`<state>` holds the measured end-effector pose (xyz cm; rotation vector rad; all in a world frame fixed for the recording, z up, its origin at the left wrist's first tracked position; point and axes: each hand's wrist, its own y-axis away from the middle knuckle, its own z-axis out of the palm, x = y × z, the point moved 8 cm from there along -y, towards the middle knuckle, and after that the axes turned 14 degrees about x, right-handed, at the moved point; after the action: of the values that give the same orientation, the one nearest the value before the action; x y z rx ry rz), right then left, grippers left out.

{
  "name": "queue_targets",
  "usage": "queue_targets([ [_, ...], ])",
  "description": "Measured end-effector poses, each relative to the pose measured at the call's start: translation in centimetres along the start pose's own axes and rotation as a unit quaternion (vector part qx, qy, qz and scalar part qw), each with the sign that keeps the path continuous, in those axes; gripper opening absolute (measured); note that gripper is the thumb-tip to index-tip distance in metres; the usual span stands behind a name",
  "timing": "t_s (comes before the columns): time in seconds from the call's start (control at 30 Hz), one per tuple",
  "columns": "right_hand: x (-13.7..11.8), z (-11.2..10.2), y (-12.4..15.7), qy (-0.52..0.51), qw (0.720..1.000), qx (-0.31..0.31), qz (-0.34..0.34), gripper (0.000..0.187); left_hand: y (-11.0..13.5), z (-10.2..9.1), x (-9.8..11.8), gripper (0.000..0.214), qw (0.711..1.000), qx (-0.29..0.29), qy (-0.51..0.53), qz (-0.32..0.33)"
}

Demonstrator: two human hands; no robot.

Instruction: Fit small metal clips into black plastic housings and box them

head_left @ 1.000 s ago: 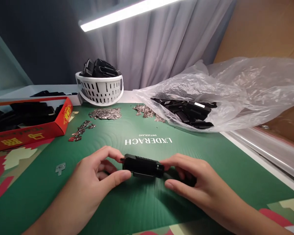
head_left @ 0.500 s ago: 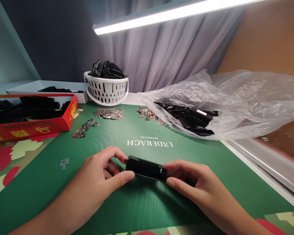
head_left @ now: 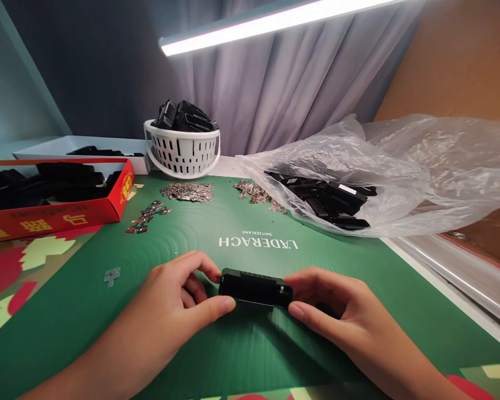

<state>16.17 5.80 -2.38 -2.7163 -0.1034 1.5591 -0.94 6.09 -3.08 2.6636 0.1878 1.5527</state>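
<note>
Black plastic housing (head_left: pixel 255 289) sits gripped between both hands, just in front of the printed "LÄDERACH" lettering. The left hand (head_left: pixel 166 311) is half closed around the housing's left end, with the thumb along the near edge and the index fingertip at the far corner. The right hand (head_left: pixel 337 314) is curved in the same way around the right end, its thumb at the near edge and its fingers reaching behind. Neither hand is clenched tight. The housing's long axis runs left to right across the view, dipping very slightly to the right. Whether it touches the mat below cannot be told.

Under the hands lies a green Läderach-printed board (head_left: pixel 191 355). Just left of the left hand is a single small metal clip (head_left: pixel 112 276). Farther ahead are two heaps of metal clips (head_left: pixel 187 191) and a loose scatter of them (head_left: pixel 148 215). On the left, a red cardboard box (head_left: pixel 54 220) holds black plastic parts (head_left: pixel 54 183). A white slotted plastic basket (head_left: pixel 182 153) stands at the back, filled with similar black parts (head_left: pixel 185 116). To the right, a clear plastic bag (head_left: pixel 425 161) holds more black parts (head_left: pixel 320 199).
</note>
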Motion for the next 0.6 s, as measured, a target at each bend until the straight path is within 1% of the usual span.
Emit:
queue_targets([
  [0.1, -0.03, 0.08, -0.01, -0.011, 1.000, -0.001, 0.002, 0.014, -0.18, 0.18, -0.17, 0.020, 1.000, -0.007, -0.008, -0.008],
  [0.17, 0.03, 0.09, -0.04, -0.025, 1.000, 0.002, 0.009, 0.016, -0.25, 0.22, -0.21, 0.019, 1.000, -0.009, -0.010, -0.009],
  [0.3, 0.21, -0.62, -0.12, -0.065, 0.997, 0.044, 0.028, 0.026, -0.18, 0.20, -0.21, 0.019, 1.000, -0.007, -0.011, -0.003],
  [0.33, 0.29, -0.72, -0.09, -0.080, 0.995, 0.048, 0.036, 0.025, -0.16, 0.23, -0.18, 0.019, 1.000, -0.007, -0.014, 0.001],
  [0.47, 0.40, -0.50, 0.10, -0.153, 0.985, 0.027, 0.073, 0.016, -0.15, 0.39, -0.10, 0.017, 1.000, -0.003, -0.020, 0.019],
  [0.6, 0.24, -0.67, -0.06, -0.187, 0.978, 0.043, 0.074, 0.013, -0.22, 0.39, -0.35, 0.017, 1.000, 0.006, -0.014, 0.011],
])
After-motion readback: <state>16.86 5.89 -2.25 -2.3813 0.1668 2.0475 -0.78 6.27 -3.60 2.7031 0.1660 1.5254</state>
